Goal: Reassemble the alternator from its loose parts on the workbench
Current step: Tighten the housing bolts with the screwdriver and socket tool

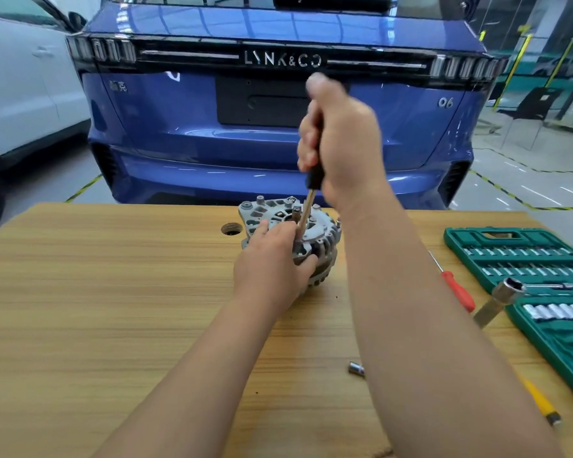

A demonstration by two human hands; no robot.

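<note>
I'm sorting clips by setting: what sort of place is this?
Most likely a car workshop or service bay: a blue car and a white car stand just behind the wooden workbench, which holds an open socket set and an alternator being worked with a driver.

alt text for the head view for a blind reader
A right hand grips a black-handled driver, shaft down on an alternator that the left hand holds on a wooden workbench. A green socket set lies at right, a blue car behind.
</note>
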